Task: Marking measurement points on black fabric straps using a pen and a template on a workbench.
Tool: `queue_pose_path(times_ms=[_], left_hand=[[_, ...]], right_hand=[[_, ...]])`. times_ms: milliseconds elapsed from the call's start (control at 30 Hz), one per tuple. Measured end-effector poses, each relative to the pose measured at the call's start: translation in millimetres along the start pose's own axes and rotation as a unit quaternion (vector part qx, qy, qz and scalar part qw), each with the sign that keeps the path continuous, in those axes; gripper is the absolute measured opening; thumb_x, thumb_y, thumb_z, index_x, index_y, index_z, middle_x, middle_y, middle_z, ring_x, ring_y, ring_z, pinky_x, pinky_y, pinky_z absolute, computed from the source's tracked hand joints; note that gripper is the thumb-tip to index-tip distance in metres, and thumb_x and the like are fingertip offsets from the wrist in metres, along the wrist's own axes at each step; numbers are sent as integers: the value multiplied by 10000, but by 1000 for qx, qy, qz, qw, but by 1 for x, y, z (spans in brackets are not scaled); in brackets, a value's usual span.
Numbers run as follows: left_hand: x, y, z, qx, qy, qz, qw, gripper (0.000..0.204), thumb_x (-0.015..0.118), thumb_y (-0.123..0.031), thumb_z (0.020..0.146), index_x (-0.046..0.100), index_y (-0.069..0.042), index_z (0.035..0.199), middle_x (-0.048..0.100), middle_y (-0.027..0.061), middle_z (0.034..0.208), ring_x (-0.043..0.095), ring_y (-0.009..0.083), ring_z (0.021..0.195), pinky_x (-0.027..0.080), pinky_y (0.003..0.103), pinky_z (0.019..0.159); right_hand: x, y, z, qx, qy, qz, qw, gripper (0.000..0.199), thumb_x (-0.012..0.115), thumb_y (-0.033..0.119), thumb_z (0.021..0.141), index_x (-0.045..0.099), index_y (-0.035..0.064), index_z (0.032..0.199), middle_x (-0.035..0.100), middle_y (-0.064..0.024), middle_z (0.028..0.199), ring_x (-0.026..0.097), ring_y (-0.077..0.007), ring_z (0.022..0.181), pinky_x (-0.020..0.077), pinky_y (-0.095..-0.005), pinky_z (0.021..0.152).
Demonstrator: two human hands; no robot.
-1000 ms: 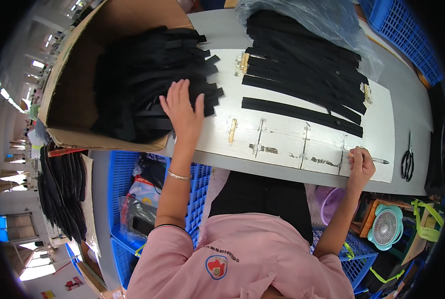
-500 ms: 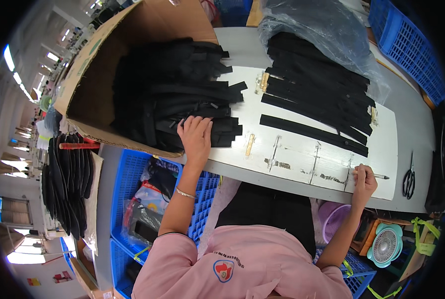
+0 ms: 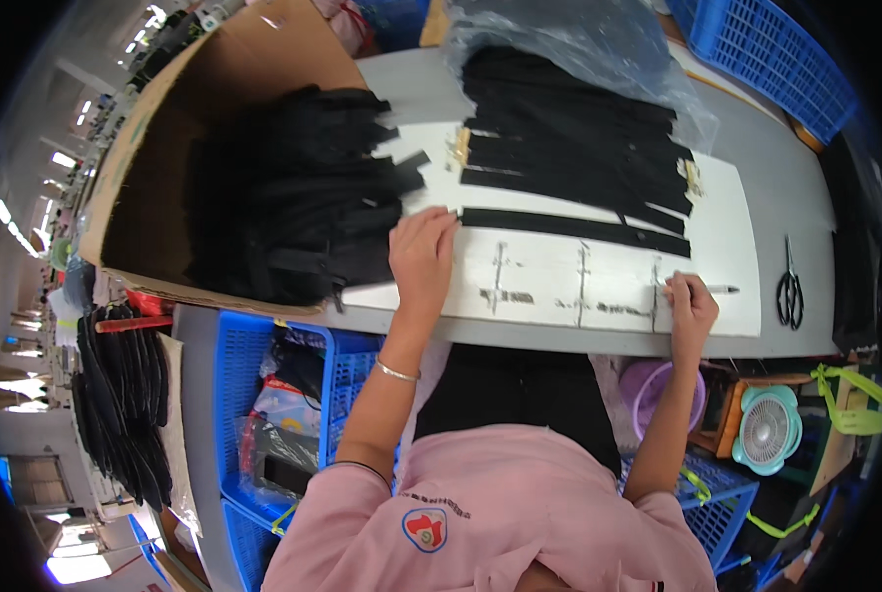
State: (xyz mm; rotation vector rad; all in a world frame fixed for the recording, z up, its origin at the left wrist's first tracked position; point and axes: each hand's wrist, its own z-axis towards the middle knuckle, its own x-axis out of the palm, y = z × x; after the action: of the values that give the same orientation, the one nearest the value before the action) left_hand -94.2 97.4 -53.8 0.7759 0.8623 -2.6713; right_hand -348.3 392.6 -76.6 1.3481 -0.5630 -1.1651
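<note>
My left hand point(image 3: 423, 259) is at the left end of a single black zipper point(image 3: 569, 226), its fingers together and fingertips on that end. The zipper lies lengthwise across a white board point(image 3: 722, 306) with dark drawn lines. In my right hand point(image 3: 692, 301) is a pen point(image 3: 725, 290), pinched over the board's right part near a drawn line, its visible end pointing right. Just beyond the single zipper, a layer of black zippers point(image 3: 569, 128) lies side by side. A pile of black zippers point(image 3: 312, 187) spills from a cardboard box point(image 3: 130, 197) at left.
Black scissors point(image 3: 789, 296) lie on the grey table point(image 3: 806, 212) at right. Clear plastic point(image 3: 599, 49) covers the far end of the zipper layer. Blue crates point(image 3: 776, 54) stand at the far right and below the table, with a purple bucket point(image 3: 648, 395) and a fan point(image 3: 767, 430).
My left hand has moved right, from the pile by the box to the single zipper's left end. My right hand keeps the pen over the board. The whole view has shifted.
</note>
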Motion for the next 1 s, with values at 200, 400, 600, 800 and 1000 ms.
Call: queue_pose_path(times_ms=[200,400,600,800,1000], left_hand=[[-5,2,-17,28,63,30,997,359,798,-25,786,742,-87,1136,707,85,1214,626,312,1189,462,417,1030],[-35,32,-11,-3,64,87,994,132,798,-65,835,785,-69,967,748,56,1120,648,285,1129,449,398,1019],[-35,31,2,-35,22,38,998,72,751,-99,913,750,-70,979,763,77,1092,694,270,1044,493,380,965],[-39,58,5,77,165,124,975,246,787,-122,870,757,-39,1099,743,149,1149,679,351,1089,499,435,992],[-38,65,25,-5,219,103,970,170,784,-63,867,778,-4,1026,763,138,1096,705,290,1017,529,378,943]], right_hand=[[5,1,1,7,-10,38,999,168,679,129,1013,736,-13,941,688,-9,812,541,-37,693,427,-201,635],[-1,-2,0,2,-12,19,1000,183,695,146,1003,741,-22,949,715,-24,805,580,-46,706,454,-206,648],[3,2,0,-13,-19,27,999,183,716,142,980,748,-32,933,714,-16,763,589,-40,695,459,-214,627],[0,-4,3,-30,-11,-50,998,163,729,160,948,757,0,934,707,-20,758,579,-55,670,472,-250,618],[6,6,2,-10,-18,-14,1000,169,744,165,934,764,-3,932,660,-34,669,535,-61,598,437,-249,556]])
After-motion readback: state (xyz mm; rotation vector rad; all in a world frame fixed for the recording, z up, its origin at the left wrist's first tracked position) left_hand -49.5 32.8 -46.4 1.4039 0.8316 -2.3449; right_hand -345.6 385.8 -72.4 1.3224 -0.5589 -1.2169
